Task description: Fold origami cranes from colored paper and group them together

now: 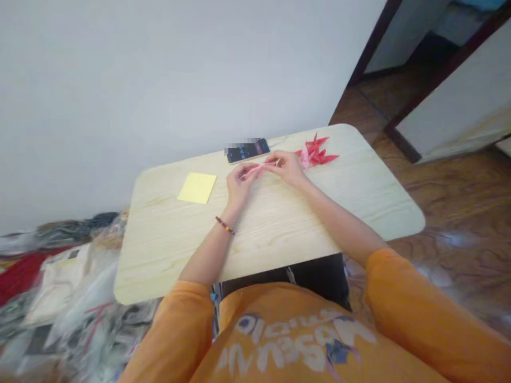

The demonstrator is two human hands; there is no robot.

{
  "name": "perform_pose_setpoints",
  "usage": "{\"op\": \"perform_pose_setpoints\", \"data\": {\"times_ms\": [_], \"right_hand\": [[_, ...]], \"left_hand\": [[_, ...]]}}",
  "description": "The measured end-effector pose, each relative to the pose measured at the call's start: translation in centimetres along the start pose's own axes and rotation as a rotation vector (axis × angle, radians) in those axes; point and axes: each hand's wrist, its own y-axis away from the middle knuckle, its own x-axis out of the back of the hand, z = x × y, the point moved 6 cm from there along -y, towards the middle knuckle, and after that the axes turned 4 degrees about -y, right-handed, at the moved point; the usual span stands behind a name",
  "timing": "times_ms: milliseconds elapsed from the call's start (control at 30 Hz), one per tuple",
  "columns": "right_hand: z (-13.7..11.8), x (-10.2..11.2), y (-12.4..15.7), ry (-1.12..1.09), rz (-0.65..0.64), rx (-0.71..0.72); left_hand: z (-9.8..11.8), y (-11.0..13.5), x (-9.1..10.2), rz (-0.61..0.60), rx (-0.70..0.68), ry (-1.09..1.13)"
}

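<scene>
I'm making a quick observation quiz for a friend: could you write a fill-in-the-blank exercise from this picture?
1. The beaded bracelet is on the person's ____ wrist.
2. Between the left hand and right hand, the thin folded paper is ____.
3. The red origami cranes lie closer to the ____ hand.
4. The square note paper on the wooden table is ____.

Missing words: left; pink; right; yellow.
</scene>
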Motion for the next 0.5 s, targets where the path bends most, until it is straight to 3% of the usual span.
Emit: {"op": "perform_pose_setpoints", "data": {"times_ms": [500], "right_hand": [[2.0, -0.2, -0.1, -0.282, -0.028, -0.157]], "left_hand": [[0.8, 0.0, -0.5, -0.016, 0.01, 0.036]]}}
